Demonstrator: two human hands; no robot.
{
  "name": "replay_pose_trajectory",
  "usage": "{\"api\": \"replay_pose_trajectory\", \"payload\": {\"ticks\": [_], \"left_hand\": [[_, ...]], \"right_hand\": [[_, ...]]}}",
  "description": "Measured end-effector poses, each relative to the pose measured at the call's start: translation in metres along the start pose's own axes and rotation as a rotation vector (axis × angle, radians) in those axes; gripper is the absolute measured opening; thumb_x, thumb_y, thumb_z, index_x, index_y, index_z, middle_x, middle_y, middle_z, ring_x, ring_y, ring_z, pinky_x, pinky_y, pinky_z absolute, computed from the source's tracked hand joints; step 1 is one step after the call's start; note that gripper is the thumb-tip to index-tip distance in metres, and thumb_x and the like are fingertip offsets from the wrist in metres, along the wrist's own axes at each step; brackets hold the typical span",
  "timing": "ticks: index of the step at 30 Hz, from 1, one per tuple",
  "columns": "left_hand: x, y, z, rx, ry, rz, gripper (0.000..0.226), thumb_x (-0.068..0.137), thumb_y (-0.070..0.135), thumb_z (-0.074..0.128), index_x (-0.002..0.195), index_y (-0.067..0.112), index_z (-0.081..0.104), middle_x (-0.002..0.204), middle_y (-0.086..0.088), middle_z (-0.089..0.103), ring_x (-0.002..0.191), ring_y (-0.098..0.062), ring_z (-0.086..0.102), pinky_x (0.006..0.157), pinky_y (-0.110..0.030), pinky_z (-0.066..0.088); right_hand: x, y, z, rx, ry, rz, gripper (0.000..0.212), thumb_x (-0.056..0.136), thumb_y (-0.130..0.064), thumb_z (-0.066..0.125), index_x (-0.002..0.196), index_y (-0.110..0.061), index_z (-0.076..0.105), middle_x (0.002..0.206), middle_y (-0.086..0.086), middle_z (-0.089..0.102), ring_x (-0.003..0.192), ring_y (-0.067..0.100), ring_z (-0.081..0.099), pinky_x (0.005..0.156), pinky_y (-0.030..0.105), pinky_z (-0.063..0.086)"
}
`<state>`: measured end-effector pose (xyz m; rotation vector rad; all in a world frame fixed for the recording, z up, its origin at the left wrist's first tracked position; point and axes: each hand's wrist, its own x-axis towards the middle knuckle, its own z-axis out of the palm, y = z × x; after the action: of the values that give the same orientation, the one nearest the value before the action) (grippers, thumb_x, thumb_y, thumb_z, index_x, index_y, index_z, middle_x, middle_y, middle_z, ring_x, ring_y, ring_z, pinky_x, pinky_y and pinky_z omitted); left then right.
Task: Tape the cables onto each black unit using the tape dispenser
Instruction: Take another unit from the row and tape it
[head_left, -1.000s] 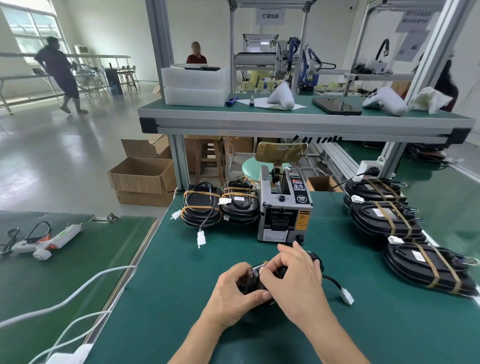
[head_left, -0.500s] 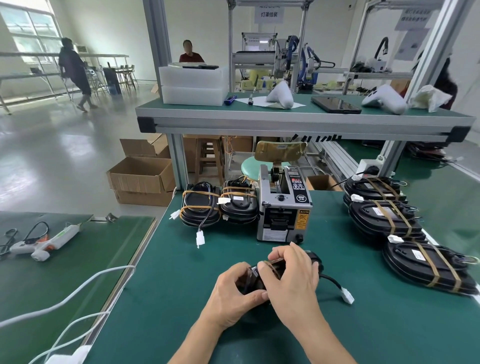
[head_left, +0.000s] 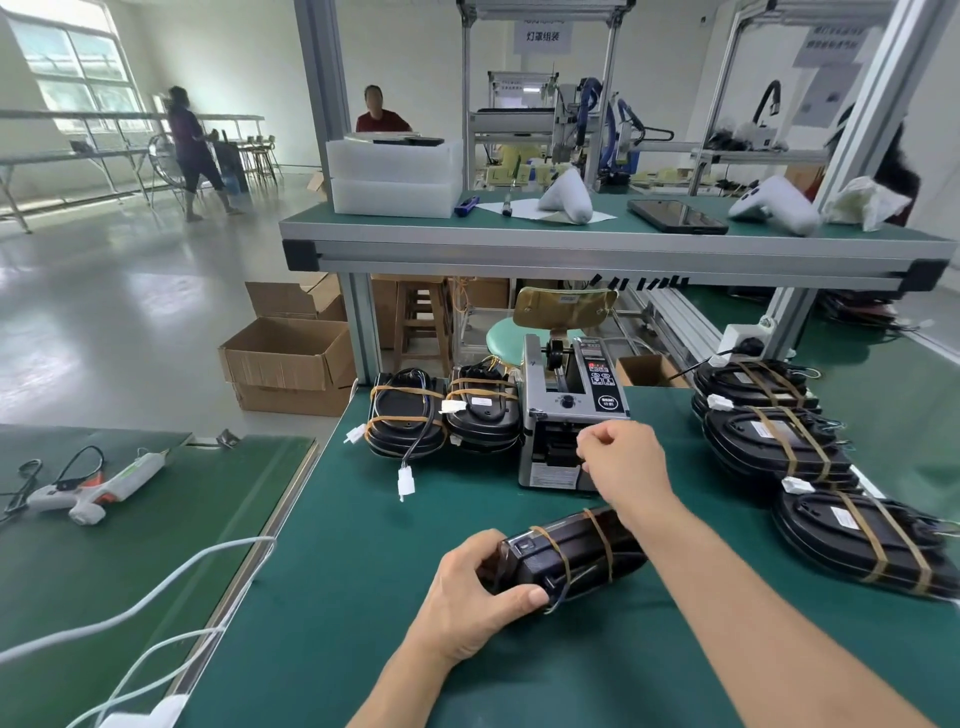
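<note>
Fetching the next strip of tape

The right hand (head_left: 621, 462), fingers curled at the tape dispenser (head_left: 569, 415) mouth, appears to pinch tape, though no strip shows; pull straight off. The left hand (head_left: 475, 597) grips the black unit (head_left: 566, 553) just below, keeping its cables pinned.

Left hand (head_left: 470, 597) around black unit (head_left: 566, 556), right hand (head_left: 621, 460) at tape dispenser (head_left: 566, 415)

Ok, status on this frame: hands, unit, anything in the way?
Left hand grips the unit on the table. Right hand at the dispenser outlet, fingers curled; tape not visible. Nothing in the way.
</note>
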<state>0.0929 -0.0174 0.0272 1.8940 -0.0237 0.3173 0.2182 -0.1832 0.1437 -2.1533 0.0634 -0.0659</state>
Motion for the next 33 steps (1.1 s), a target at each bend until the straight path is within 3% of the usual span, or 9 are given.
{"api": "replay_pose_trajectory", "payload": {"ticks": [3,7,17,23,33], "left_hand": [[0.000,0.003,0.000,-0.005,0.001,0.006,0.096,0.061,0.091,0.077,0.084,0.001,0.055,0.076,0.006,0.043,0.071,-0.013,0.038,0.065,-0.037,0.029],[0.000,0.004,-0.001,-0.013,0.001,0.002,0.096,0.061,0.092,0.077,0.086,0.001,0.057,0.076,0.005,0.045,0.071,-0.013,0.038,0.065,-0.036,0.029],[-0.001,0.006,-0.001,-0.012,0.011,0.004,0.096,0.060,0.093,0.076,0.086,0.002,0.060,0.076,0.006,0.046,0.071,-0.013,0.039,0.065,-0.036,0.029],[-0.001,0.008,-0.002,-0.012,0.001,0.008,0.098,0.061,0.093,0.076,0.089,-0.001,0.061,0.078,0.003,0.047,0.073,-0.013,0.041,0.066,-0.037,0.031],[0.000,0.006,-0.001,0.009,0.009,0.014,0.092,0.064,0.091,0.076,0.085,0.003,0.058,0.075,0.008,0.044,0.070,-0.011,0.038,0.064,-0.035,0.029]], "right_hand": [[0.031,0.001,0.005,0.092,-0.072,0.222,0.015,0.088,-0.004,0.062,0.085,0.008,0.071,0.077,0.020,0.074,0.061,0.025,0.063,0.059,0.034,0.052],[0.045,-0.001,0.010,0.245,-0.112,0.391,0.005,0.093,0.002,0.064,0.089,0.001,0.062,0.072,0.018,0.071,0.048,0.018,0.058,0.043,0.022,0.044],[0.050,0.009,0.027,0.434,-0.004,0.404,0.003,0.090,0.002,0.068,0.089,0.004,0.070,0.073,0.017,0.075,0.049,0.016,0.063,0.043,0.023,0.049],[0.051,0.009,0.030,0.471,-0.007,0.439,0.009,0.090,0.001,0.070,0.081,0.003,0.068,0.074,0.016,0.076,0.051,0.016,0.063,0.044,0.024,0.048],[0.053,0.004,0.030,0.467,-0.041,0.521,0.004,0.090,-0.002,0.072,0.087,0.001,0.070,0.067,0.009,0.075,0.049,0.011,0.063,0.040,0.021,0.045]]}}
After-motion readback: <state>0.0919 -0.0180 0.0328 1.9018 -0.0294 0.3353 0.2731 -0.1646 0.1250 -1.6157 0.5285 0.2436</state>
